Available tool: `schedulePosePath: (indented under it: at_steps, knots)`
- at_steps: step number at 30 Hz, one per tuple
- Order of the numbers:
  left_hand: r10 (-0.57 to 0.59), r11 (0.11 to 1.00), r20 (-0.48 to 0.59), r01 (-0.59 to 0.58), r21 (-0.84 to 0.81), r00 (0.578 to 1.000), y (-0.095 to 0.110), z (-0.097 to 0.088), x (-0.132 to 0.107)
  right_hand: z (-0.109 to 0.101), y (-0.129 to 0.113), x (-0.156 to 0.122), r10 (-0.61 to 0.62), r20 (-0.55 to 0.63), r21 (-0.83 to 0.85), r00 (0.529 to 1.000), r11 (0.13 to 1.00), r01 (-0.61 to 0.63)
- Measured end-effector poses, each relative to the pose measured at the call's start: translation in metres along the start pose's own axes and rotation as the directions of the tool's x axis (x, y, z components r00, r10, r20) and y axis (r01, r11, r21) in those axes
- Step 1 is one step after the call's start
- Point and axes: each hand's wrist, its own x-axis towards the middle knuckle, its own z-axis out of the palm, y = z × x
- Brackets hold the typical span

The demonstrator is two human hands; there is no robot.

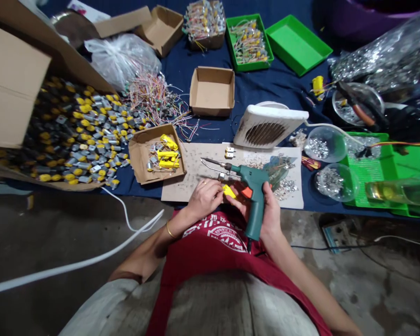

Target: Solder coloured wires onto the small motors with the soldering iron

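My right hand (pixel 271 212) is wrapped round the grip of a green soldering gun (pixel 252 186), whose metal tip points left over a worn cardboard mat (pixel 195 161). My left hand (pixel 204 198) is closed in a pinch on a small yellow motor part (pixel 228 191), held just below the gun's barrel at the mat's near edge. Two small metal parts (pixel 229 152) lie on the mat beyond the tip.
A small box of yellow motors (pixel 157 154) sits left of the mat, and a big carton (pixel 13 88) spills several motors (pixel 87 135). A white fan (pixel 267 126), clear bowls of metal bits (pixel 323 147), green trays (pixel 297 44), loose wires (pixel 157 100) and an empty box (pixel 211 91) lie beyond.
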Motion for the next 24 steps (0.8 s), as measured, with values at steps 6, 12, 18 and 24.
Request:
schedulePosePath:
  at_steps: [6, 12, 18, 24]
  knots:
    - [-0.065, 0.998, 0.02, 0.065, -0.01, 0.998, 0.0009, -0.0048, -0.0056, 0.0003, 0.0004, 0.0012, 0.008, -0.022, 0.024, 1.0, 1.0, -0.007]
    - [-0.108, 0.994, 0.022, 0.108, -0.022, 0.994, 0.002, 0.0003, -0.007, -0.0024, 0.0006, 0.0029, 0.014, -0.008, 0.032, 1.0, 0.999, -0.014]
    - [-0.13, 0.989, -0.009, 0.129, -0.069, 0.992, 0.0028, 0.0022, -0.0041, -0.0036, -0.0006, 0.0049, 0.031, -0.034, 0.054, 0.999, 0.998, -0.029]
    - [-0.115, 0.991, -0.03, 0.113, -0.069, 0.993, 0.004, 0.0024, -0.0028, -0.0052, -0.0007, 0.0058, 0.033, -0.044, 0.065, 0.998, 0.997, -0.03]
